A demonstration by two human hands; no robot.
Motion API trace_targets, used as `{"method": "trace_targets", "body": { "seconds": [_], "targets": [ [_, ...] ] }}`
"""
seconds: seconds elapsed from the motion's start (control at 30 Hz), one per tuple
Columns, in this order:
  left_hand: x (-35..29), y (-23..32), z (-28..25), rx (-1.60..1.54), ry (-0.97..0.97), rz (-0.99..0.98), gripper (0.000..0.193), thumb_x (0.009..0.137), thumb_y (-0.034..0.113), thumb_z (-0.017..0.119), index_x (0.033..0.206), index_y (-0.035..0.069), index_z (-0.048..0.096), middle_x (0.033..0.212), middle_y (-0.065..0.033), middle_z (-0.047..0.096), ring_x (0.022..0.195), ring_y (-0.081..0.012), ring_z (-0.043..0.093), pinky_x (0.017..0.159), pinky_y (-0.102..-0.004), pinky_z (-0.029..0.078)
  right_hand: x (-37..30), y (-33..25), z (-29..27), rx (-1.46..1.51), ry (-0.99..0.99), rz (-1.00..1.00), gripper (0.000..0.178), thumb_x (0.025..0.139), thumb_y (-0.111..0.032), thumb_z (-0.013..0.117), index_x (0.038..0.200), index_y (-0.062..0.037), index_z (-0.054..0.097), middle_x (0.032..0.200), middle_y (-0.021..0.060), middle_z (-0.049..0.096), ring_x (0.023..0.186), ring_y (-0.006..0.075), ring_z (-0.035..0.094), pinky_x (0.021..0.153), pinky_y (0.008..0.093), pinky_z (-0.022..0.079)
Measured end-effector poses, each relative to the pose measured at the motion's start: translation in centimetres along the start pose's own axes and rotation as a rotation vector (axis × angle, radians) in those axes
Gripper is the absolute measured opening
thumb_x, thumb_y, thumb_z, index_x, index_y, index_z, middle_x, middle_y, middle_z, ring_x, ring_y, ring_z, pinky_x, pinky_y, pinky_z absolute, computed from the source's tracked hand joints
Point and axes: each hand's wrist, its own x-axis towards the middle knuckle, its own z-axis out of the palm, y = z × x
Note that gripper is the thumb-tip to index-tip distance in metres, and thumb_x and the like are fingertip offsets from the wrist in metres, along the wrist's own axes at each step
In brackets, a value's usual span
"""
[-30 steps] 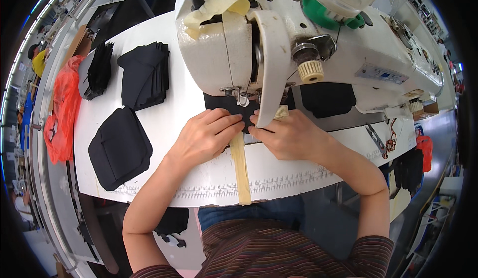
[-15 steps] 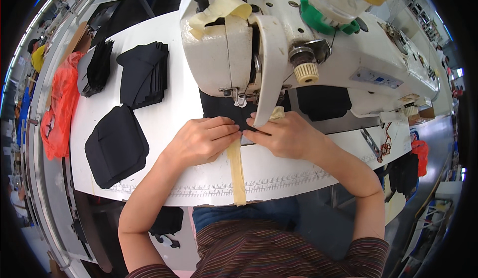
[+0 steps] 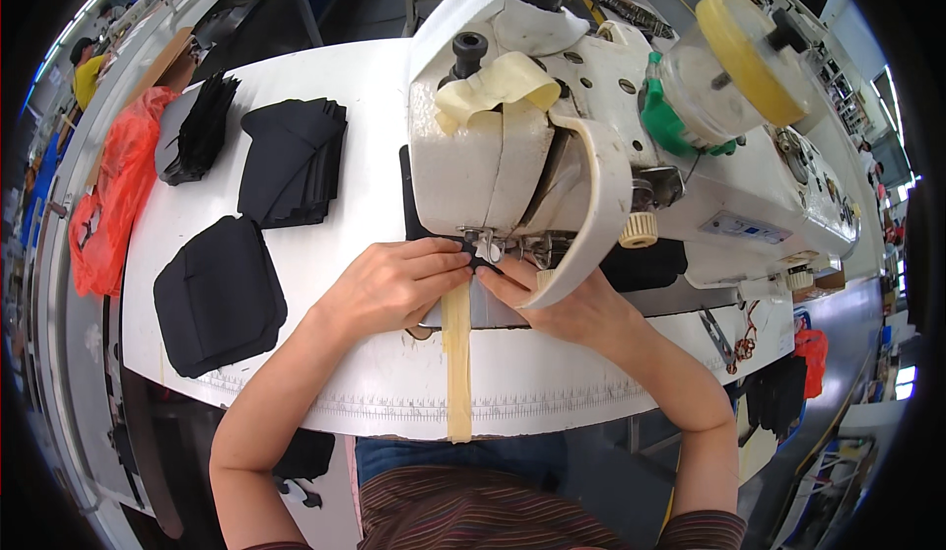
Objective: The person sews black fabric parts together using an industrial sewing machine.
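We see a workroom (image 3: 852, 299) and a white worktop (image 3: 552, 368) bearing a sewing machine (image 3: 473, 171), upper centre. Black stacks (image 3: 293, 161) sit upper left, perhaps for easy reach. At centre, left hand (image 3: 389, 284) and right hand (image 3: 576, 304) press black fabric (image 3: 418, 227) beneath the machine, likely steadying it; whether they pinch, we cannot tell.

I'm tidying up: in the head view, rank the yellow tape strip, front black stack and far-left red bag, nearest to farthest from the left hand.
From the left hand:
1. Yellow tape strip: just right.
2. Front black stack: to its left.
3. Red bag: far left.
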Motion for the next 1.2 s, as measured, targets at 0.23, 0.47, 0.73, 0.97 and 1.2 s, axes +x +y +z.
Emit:
{"method": "trace_targets", "body": {
  "seconds": [0.23, 0.47, 0.73, 0.97, 1.2],
  "targets": [
    [-0.1, -0.3, 0.1, -0.010, -0.056, -0.132, 0.029, 0.068, -0.002, 0.068, 0.096, 0.003, 0.072, 0.098, -0.0039, 0.067, 0.088, -0.0199, 0.065, 0.069, -0.0295, 0.057, 0.6, 0.1, -0.5, -0.008, -0.033, 0.090, 0.021, 0.079, -0.011, 0.064, 0.101, -0.0101, 0.065, 0.095, 0.0064, 0.066, 0.088, 0.0222, 0.064, 0.074, 0.0373, 0.054],
    [-0.1, -0.1, -0.2, -0.043, -0.034, -0.223, 0.029, 0.070, -0.004, 0.068, 0.098, 0.001, 0.070, 0.100, -0.0076, 0.068, 0.089, -0.0247, 0.064, 0.075, -0.0333, 0.056, -0.6, -0.6, -0.8, -0.110, -0.085, 0.089, 0.019, 0.077, -0.013, 0.062, 0.095, -0.0116, 0.065, 0.082, 0.0037, 0.062, 0.075, 0.0188, 0.063, 0.068, 0.0321, 0.049],
    [-0.3, -0.5, 0.3, -0.092, -0.067, -0.280, 0.027, 0.076, -0.005, 0.064, 0.102, 0.003, 0.068, 0.090, -0.0121, 0.065, 0.078, -0.0290, 0.062, 0.068, -0.0363, 0.051, -6.6, 0.9, -9.6, 0.050, -0.047, 0.469, 0.022, 0.072, -0.007, 0.067, 0.095, -0.0064, 0.068, 0.083, 0.0034, 0.064, 0.074, 0.0209, 0.064, 0.071, 0.0355, 0.052],
    [-1.0, -3.5, 0.5, -0.083, 0.219, -0.614, 0.027, 0.080, -0.002, 0.063, 0.107, -0.002, 0.064, 0.096, -0.0196, 0.065, 0.092, -0.0349, 0.062, 0.083, -0.0363, 0.048, -11.7, 5.3, -8.4, 0.130, -0.089, 0.626, 0.028, 0.084, -0.020, 0.071, 0.108, -0.0071, 0.071, 0.117, 0.0088, 0.068, 0.113, 0.0260, 0.062, 0.093, 0.0373, 0.051],
    [0.6, -11.0, 0.5, -0.188, 0.420, -0.512, 0.016, 0.082, 0.000, 0.065, 0.098, -0.001, 0.065, 0.088, -0.0155, 0.068, 0.077, -0.0285, 0.063, 0.072, -0.0332, 0.048, -11.1, 6.5, -8.9, 0.250, -0.165, 0.646, 0.021, 0.083, -0.021, 0.070, 0.100, -0.0098, 0.074, 0.110, 0.0082, 0.071, 0.097, 0.0263, 0.067, 0.084, 0.0366, 0.053]
  ]
}}
